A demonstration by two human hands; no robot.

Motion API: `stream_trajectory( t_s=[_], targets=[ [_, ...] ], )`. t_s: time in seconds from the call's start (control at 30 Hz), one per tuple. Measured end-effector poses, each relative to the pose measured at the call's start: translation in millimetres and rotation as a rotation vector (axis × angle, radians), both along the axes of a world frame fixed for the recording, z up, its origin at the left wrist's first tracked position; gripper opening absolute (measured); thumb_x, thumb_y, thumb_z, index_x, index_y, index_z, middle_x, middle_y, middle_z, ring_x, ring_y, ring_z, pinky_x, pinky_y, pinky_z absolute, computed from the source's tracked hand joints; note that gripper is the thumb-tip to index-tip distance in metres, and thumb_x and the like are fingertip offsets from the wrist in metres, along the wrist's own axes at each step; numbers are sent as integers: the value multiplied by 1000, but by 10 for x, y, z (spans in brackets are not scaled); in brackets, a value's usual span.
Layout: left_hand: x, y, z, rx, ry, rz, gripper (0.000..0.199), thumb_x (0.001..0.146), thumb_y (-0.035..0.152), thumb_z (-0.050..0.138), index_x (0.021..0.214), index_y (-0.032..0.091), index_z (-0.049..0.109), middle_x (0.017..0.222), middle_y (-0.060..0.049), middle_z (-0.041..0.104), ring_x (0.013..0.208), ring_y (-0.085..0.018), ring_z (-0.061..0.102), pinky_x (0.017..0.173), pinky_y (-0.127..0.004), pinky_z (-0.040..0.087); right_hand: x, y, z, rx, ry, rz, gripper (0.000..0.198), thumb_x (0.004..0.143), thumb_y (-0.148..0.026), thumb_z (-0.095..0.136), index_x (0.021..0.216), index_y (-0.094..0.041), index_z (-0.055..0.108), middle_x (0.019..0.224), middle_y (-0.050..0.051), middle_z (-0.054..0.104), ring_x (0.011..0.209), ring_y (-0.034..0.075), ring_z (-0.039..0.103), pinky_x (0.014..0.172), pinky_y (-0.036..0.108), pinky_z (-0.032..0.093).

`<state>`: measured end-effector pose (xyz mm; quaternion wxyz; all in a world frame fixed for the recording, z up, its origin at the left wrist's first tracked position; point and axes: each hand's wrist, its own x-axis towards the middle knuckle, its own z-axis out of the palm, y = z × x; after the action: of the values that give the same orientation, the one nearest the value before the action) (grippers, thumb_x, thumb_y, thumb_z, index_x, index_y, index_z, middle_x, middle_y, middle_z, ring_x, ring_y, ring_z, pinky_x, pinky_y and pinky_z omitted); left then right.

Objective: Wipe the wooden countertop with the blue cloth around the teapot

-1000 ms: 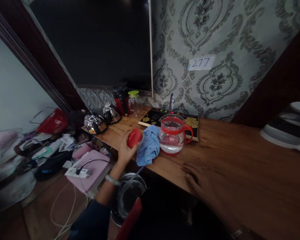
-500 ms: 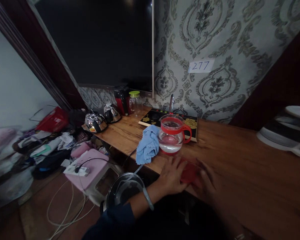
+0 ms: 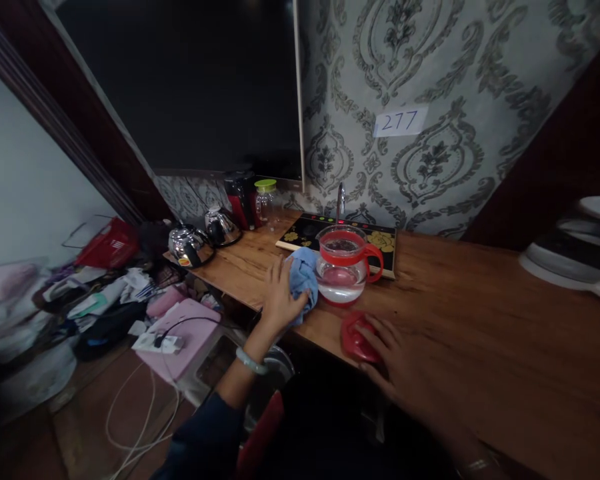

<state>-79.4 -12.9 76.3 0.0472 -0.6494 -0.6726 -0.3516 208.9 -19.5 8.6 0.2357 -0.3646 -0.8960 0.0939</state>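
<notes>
Left hand spread wide on a crumpled blue cloth; right hand, fingers apart, over a glossy red lid.

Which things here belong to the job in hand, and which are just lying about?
In the job, seemingly:
cloth, at the left hand
red lid, under the right hand
jug, beside the cloth

Apparently lying about:
kettles
jar
basket
stool

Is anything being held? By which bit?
The left hand touches the left side of the cloth, and the right hand the right side of the red lid. Whether either grips, I can't tell.
</notes>
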Motion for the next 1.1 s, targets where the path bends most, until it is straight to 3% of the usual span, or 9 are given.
stream_trajectory(
  t_s=[0.1,0.27,0.43,0.6,0.7,0.8,0.9,0.97,1.1],
  targets=[
    [-143,352,-104,-219,30,-75,79,75,37,67,146,19,36,156,-15,28,142,-35,30,113,-51,33,12,0,-3,-6,9,5,55,93,-44,52,146,-33,41,152,7,43,139,33,37,111,58,36],
    [-16,533,-215,-325,188,-75,62,71,21,65,132,19,52,146,-15,45,133,-36,42,111,-51,37,40,10,-29,-9,29,27,56,93,-41,53,147,-33,40,153,7,40,140,33,36,111,58,36],
    [-45,352,-172,-278,154,-98,50,70,11,56,119,21,60,137,-13,53,127,-31,49,110,-47,39,38,21,-16,16,46,45,55,92,-39,53,146,-31,43,152,8,42,139,32,38,111,57,36],
    [-448,2,-71,-306,-114,-177,46,60,10,52,103,20,64,113,-7,66,108,-23,60,99,-37,48,24,6,26,19,31,33,53,92,-41,54,144,-32,45,151,7,44,138,32,39,109,55,39],
    [-787,-212,54,-332,-289,-67,42,60,18,52,100,20,64,92,-1,69,88,-21,64,88,-35,53,22,-5,35,0,26,22,53,92,-41,54,144,-33,45,151,6,44,138,32,39,109,55,39],
    [-1066,-285,231,-149,-341,175,37,64,27,53,99,19,64,82,1,67,78,-19,62,77,-30,54,24,-8,16,-14,34,16,53,91,-40,56,142,-33,47,151,5,44,137,33,40,108,55,40],
    [-1197,-116,352,34,-242,298,44,67,27,54,109,18,62,98,-2,69,90,-21,64,85,-31,53,25,-7,-8,-19,48,4,51,91,-39,55,141,-33,48,151,5,44,137,34,40,107,55,42],
    [-1191,105,336,30,-115,252,48,67,24,54,114,18,61,117,-5,66,109,-23,60,100,-35,47,24,-7,-8,-19,42,-3,51,91,-39,55,142,-32,48,151,5,45,137,33,40,107,55,42],
    [-1027,536,85,-402,45,35,46,69,23,63,114,19,65,132,-10,58,126,-28,52,109,-40,41,25,-14,30,-12,16,2,52,91,-40,55,142,-31,48,150,6,45,136,33,41,108,56,40]
  ],
)
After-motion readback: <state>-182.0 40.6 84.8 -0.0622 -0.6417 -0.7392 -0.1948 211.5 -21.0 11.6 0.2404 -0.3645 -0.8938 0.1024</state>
